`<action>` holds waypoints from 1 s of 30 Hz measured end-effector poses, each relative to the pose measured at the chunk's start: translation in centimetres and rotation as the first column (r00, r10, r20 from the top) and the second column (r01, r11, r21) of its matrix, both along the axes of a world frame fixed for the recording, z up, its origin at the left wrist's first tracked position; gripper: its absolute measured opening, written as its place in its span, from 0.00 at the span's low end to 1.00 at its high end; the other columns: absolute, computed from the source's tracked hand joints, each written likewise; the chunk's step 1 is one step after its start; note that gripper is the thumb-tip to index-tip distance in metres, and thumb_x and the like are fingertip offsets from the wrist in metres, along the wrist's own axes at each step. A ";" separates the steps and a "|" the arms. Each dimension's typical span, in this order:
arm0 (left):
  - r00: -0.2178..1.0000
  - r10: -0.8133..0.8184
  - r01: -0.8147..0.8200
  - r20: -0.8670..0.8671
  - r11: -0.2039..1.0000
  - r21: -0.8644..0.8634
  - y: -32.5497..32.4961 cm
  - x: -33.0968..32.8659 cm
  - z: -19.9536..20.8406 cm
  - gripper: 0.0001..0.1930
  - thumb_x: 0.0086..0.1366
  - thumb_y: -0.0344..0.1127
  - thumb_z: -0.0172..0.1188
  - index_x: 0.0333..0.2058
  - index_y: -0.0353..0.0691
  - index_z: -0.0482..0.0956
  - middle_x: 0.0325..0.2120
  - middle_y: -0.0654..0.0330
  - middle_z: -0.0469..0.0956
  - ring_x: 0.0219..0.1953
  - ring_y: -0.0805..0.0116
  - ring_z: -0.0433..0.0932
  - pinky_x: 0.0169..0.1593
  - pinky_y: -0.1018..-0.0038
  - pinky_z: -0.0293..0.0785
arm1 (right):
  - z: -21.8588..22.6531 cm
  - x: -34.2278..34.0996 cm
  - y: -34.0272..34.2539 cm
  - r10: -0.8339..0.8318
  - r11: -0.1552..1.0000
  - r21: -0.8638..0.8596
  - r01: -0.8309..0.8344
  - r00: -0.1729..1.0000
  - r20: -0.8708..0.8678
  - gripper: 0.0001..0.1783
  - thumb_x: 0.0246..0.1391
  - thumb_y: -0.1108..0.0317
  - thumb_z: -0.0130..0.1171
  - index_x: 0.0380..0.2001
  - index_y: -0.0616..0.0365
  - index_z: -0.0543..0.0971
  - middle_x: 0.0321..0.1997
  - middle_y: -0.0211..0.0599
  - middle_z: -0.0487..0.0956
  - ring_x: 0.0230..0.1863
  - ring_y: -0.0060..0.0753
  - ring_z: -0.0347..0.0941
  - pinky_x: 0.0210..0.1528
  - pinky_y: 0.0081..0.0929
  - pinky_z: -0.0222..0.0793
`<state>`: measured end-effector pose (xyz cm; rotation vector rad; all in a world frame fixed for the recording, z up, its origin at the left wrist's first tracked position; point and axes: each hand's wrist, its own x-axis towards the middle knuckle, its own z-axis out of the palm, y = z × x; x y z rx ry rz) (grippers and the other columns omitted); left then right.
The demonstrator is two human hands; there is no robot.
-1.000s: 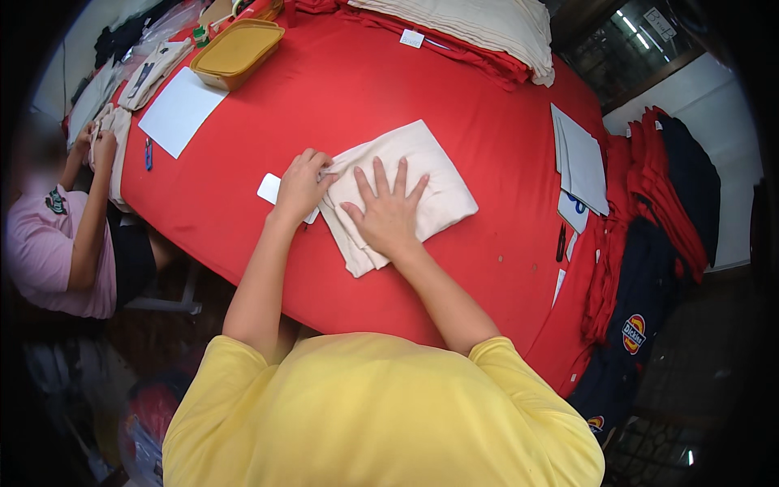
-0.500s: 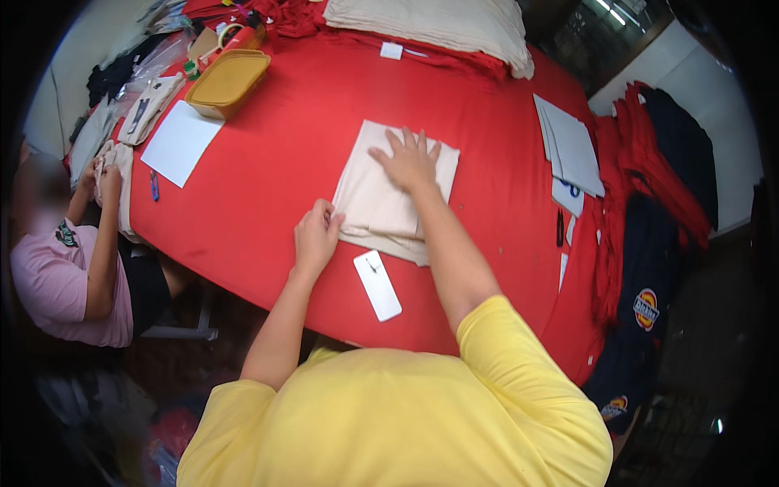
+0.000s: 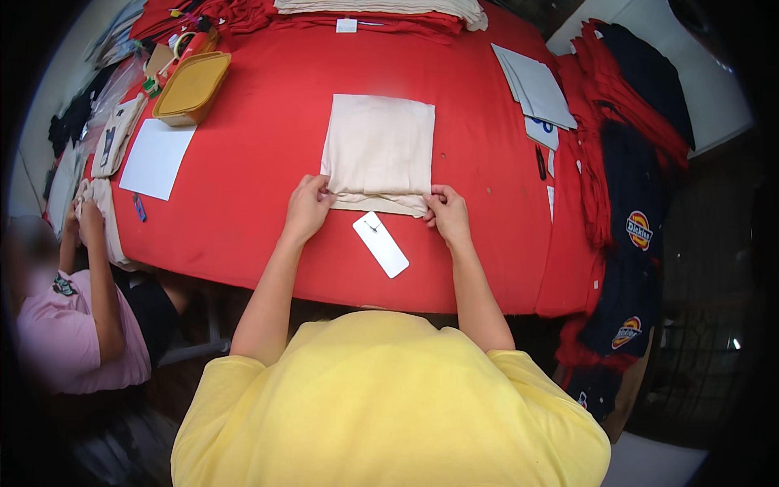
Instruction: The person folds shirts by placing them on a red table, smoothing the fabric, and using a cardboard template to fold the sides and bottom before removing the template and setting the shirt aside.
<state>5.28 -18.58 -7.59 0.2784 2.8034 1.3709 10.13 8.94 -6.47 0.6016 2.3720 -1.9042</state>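
The cream cloth [image 3: 380,146] lies folded in a flat square on the smooth red table cover [image 3: 260,162]; the left hand [image 3: 310,206] and right hand [image 3: 448,216] pinch its wrinkly near corners, close to a long white tag [image 3: 385,253]

Through my feed I read one pale word across a dark band on the upper red-and-yellow rounded patch [image 3: 639,230], on the navy-blue fabric [image 3: 630,180] at the right. The lower red-and-yellow rounded patch [image 3: 626,332] bears the same word, tilted. The small white rectangular tag [image 3: 346,26] on the stacked red cloth [image 3: 418,28] is too small for me to read.
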 end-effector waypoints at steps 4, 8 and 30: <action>0.999 0.028 -0.030 0.030 0.998 0.053 -0.8 -0.7 0.1 0.15 0.59 0.34 0.62 0.43 0.33 0.79 0.32 0.56 0.72 0.33 0.66 0.73 0.40 0.71 0.70 | 0.0 -0.8 -1.0 0.013 0.996 0.084 -0.008 0.998 -0.056 0.20 0.57 0.68 0.56 0.51 0.66 0.72 0.27 0.36 0.77 0.18 0.22 0.71 0.19 0.23 0.66; 1.000 -0.018 0.017 0.016 0.998 0.069 -1.0 -0.9 0.0 0.12 0.63 0.36 0.59 0.37 0.30 0.78 0.32 0.58 0.71 0.33 0.67 0.72 0.39 0.73 0.69 | -0.4 -0.7 -2.1 -0.044 0.960 0.272 0.067 0.995 -0.090 0.17 0.56 0.69 0.57 0.47 0.67 0.75 0.26 0.41 0.78 0.16 0.27 0.72 0.21 0.27 0.68; 0.997 -0.051 0.057 -0.059 0.993 0.099 -1.7 -1.3 0.3 0.20 0.60 0.42 0.63 0.25 0.25 0.75 0.39 0.53 0.69 0.32 0.63 0.71 0.34 0.68 0.69 | 0.2 -0.1 -3.0 -0.028 0.944 0.324 0.061 0.994 -0.107 0.24 0.54 0.55 0.63 0.21 0.68 0.72 0.33 0.40 0.68 0.23 0.22 0.72 0.25 0.22 0.71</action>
